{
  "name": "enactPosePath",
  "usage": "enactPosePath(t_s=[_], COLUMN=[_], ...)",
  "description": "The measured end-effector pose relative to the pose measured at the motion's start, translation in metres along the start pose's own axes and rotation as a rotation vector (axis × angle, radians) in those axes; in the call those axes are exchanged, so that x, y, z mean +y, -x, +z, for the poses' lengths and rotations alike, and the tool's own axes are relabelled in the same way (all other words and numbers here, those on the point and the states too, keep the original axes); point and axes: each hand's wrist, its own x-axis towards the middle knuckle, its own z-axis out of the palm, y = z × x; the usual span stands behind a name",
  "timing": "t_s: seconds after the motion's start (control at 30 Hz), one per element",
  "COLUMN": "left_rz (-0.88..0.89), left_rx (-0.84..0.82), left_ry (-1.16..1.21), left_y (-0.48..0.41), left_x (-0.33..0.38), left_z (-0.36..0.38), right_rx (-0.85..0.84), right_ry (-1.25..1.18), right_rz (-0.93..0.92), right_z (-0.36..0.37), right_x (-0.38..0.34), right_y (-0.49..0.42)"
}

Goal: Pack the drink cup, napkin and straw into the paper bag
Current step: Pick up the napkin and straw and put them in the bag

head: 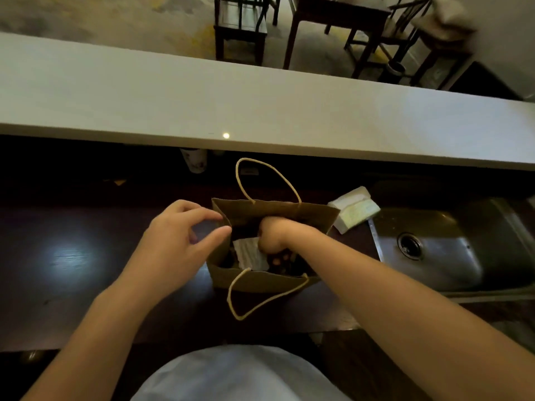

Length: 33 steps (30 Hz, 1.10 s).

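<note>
A brown paper bag [260, 282] with rope handles stands open on the dark counter. My right hand [273, 237] reaches down into its mouth, fingers curled and partly hidden inside; what they grip I cannot tell. A white napkin [250, 254] shows inside the bag beside that hand. My left hand [179, 241] hovers at the bag's left edge, fingers spread, thumb tip close to the rim. No drink cup or straw can be made out in the dark interior.
A pack of white tissues [354, 208] lies right of the bag. A steel sink [440, 247] is at the right. A raised white counter ledge [260, 111] runs across behind; a pale cup [194, 160] stands in the shadow under it. Chairs stand beyond.
</note>
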Motion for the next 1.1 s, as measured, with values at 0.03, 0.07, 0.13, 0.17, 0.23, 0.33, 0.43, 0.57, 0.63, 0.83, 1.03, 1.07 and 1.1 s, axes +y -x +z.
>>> enactPosePath(t_s=[0.03,0.07,0.13,0.17,0.23,0.33,0.43,0.57,0.63,0.83,1.03,1.07,1.1], left_rz=[-0.021,-0.043,-0.078,-0.097,-0.155,-0.199,-0.230,-0.245,-0.247,-0.207,-0.178,-0.179,-0.179], left_rx=[0.017,0.038,0.058,0.053,0.054,0.121,0.173,0.166,0.154,0.135,0.134,0.131,0.126], left_ry=[0.038,0.050,0.005,-0.026,-0.044,-0.030,-0.022,-0.032,-0.031,0.038,0.074,0.079,0.084], left_y=[0.001,0.002,0.003,0.003,0.003,0.005,0.007,0.010,0.011,0.015,0.012,0.010,0.009], left_x=[0.002,0.004,0.009,0.010,0.009,0.004,-0.001,-0.006,-0.006,-0.005,0.003,0.004,0.005], left_z=[0.002,0.004,0.009,0.011,0.014,0.012,0.008,0.005,0.005,0.002,0.003,0.003,0.003], right_rx=[-0.022,-0.046,-0.096,-0.106,-0.096,-0.080,-0.098,-0.076,-0.053,-0.038,-0.083,-0.116,-0.146], right_ry=[0.035,0.070,0.120,0.119,0.117,0.147,0.135,0.070,0.026,0.043,0.122,0.160,0.203], right_rz=[0.001,-0.010,-0.042,-0.052,-0.070,-0.109,-0.110,-0.093,-0.072,-0.066,-0.135,-0.140,-0.141], right_z=[0.004,0.009,0.019,0.025,0.034,0.044,0.049,0.044,0.044,0.039,0.036,0.035,0.035], right_x=[-0.005,-0.009,-0.016,-0.019,-0.021,-0.021,-0.019,-0.021,-0.023,-0.017,-0.010,-0.010,-0.009], right_y=[-0.005,-0.010,-0.020,-0.024,-0.028,-0.030,-0.033,-0.036,-0.037,-0.030,-0.023,-0.022,-0.021])
